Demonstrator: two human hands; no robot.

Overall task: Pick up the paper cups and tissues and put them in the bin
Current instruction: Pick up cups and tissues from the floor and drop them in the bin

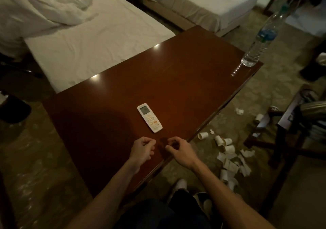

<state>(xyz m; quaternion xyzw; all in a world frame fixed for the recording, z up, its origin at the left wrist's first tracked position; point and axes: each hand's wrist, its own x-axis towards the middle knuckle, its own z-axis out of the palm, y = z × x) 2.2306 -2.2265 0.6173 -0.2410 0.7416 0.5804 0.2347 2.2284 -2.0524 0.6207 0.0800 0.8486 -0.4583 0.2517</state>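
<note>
Several white paper cups point(202, 135) lie on their sides on the carpet to the right of the wooden table point(176, 66), with more cups point(228, 148) in a loose pile. Crumpled tissues point(246, 167) are mixed in with the pile, and another tissue point(239, 111) lies farther back. My left hand point(142, 149) and my right hand point(178, 149) hover side by side over the table's near edge, fingers curled, holding nothing. No bin is clearly visible.
A white remote control point(149, 117) lies on the table just beyond my hands. A plastic water bottle point(259, 41) stands at the table's far right corner. Two beds point(98, 40) are behind the table. A dark wooden chair point(285, 133) stands right of the cups.
</note>
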